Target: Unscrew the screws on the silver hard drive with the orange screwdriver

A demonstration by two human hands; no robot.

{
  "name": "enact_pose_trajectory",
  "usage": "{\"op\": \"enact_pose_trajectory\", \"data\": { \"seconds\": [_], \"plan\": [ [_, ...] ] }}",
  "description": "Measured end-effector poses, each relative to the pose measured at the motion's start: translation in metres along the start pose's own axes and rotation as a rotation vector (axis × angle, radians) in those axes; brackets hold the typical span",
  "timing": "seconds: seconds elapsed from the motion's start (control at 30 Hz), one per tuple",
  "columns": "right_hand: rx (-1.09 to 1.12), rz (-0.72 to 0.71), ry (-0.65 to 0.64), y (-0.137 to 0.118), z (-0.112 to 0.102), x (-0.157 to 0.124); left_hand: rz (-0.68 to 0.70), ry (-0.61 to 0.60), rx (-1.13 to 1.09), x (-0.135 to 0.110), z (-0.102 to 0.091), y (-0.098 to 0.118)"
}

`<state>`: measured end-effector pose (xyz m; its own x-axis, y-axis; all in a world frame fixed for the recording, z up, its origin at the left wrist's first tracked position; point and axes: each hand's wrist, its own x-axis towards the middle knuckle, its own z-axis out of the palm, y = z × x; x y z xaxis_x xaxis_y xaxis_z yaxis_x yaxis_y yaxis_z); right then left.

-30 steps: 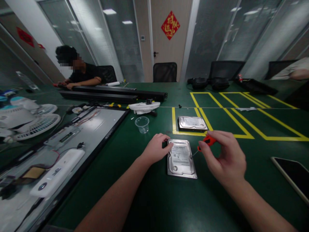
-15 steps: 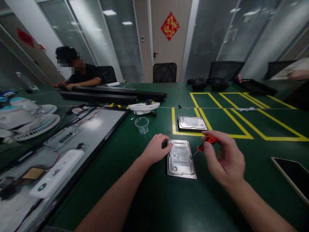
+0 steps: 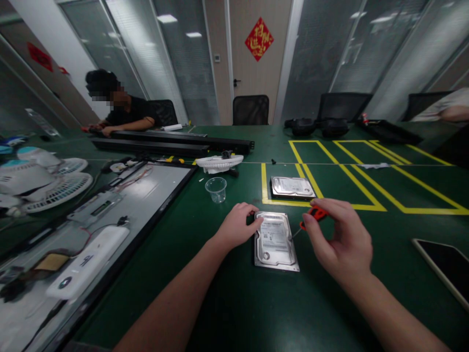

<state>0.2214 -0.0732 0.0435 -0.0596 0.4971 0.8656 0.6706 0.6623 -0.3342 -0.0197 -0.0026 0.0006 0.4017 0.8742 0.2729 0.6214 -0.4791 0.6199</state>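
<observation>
A silver hard drive point(image 3: 275, 243) with a white label lies flat on the green table in front of me. My left hand point(image 3: 237, 224) grips its upper left edge, thumb on the top face and fingers curled down the side. Between the thumb and fingers of my right hand point(image 3: 340, 239) is a small screwdriver point(image 3: 315, 215) with a red and black handle. Its thin shaft slants down to the drive's right edge, where the tip meets the metal. Just beyond lies a second hard drive point(image 3: 292, 187), by the yellow tape.
A clear plastic cup point(image 3: 216, 189) stands beyond my left hand. On the left lie a large panel point(image 3: 146, 193) and fan parts point(image 3: 58, 190); a phone point(image 3: 443, 266) is at the right. Across the table a person point(image 3: 128, 112) handles long black bars point(image 3: 154, 145).
My right thumb and fingers have shifted slightly around the screwdriver handle. The hard drive and my left hand stay in place.
</observation>
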Motion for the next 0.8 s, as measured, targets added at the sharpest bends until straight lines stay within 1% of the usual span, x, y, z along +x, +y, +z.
{"op": "enact_pose_trajectory", "data": {
  "seconds": [0.4,0.8],
  "plan": [
    [0.038,0.044,-0.042,0.0016,-0.0005,-0.0023,0.003,-0.003,0.009,-0.0002,0.0004,-0.0017],
    [0.042,0.04,-0.048,0.0011,0.0002,-0.0024,0.008,0.003,0.013,-0.0004,0.001,-0.002]
  ]
}}
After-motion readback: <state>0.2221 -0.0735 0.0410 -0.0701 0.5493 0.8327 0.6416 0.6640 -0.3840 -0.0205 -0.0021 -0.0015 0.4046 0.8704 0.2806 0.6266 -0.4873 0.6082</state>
